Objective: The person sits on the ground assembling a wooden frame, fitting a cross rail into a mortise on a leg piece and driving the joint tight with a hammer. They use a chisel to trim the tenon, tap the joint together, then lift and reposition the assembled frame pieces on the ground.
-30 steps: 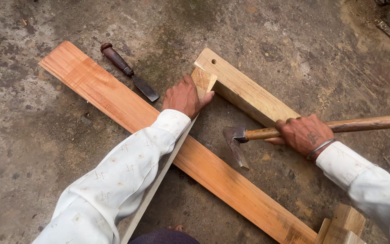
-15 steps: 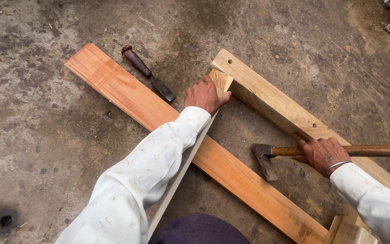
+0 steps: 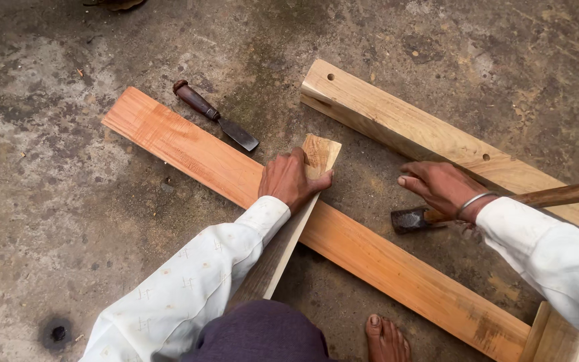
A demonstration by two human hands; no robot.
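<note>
My left hand (image 3: pixel 291 182) grips the upper end of a narrow pale board (image 3: pixel 320 153) that lies slanted across a long reddish plank (image 3: pixel 189 151). My right hand (image 3: pixel 440 186) is flat with fingers spread, resting at the edge of a thick pale beam (image 3: pixel 397 121) with holes drilled in it. A hammer-like tool lies on the floor under my right wrist, its dark metal head (image 3: pixel 407 220) pointing left and its wooden handle (image 3: pixel 561 194) running off to the right. My fingers are not around the handle.
A chisel (image 3: pixel 214 115) with a dark wooden handle lies on the concrete floor (image 3: pixel 68 201) just above the reddish plank. My bare foot (image 3: pixel 387 338) is by the plank's near edge. More pale wood (image 3: pixel 557 338) sits at the lower right.
My right hand has lowered the tool to the floor and let go of its handle, its fingers now spread. My left hand has kept its hold on the pale board's end.
</note>
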